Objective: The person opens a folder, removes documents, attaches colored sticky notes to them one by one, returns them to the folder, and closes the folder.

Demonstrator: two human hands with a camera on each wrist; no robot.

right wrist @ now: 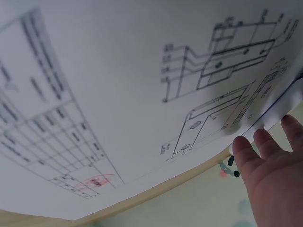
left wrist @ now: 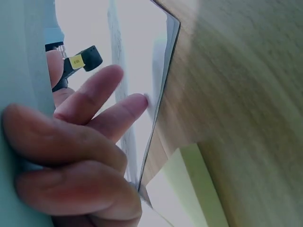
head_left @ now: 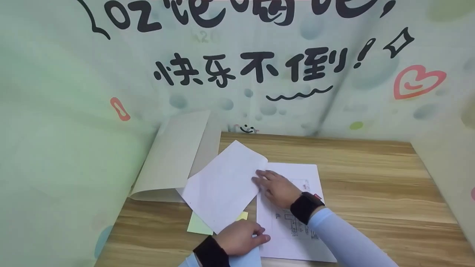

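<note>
In the head view my right hand reaches to the right edge of a half-turned white page. In the right wrist view its straight fingers lie at a page edge, beside line drawings and a printed table. My left hand is lower, at the page's bottom corner, thumb and index finger stretched apart over pale blue paper. In the left wrist view its other fingers curl loosely towards a pale bluish surface. Below the right hand lie white sheets with technical drawings.
A beige folder stands with its cover raised at the back left. Green paper and a yellow sticky note peek out under the turned page. The wooden table meets a printed backdrop.
</note>
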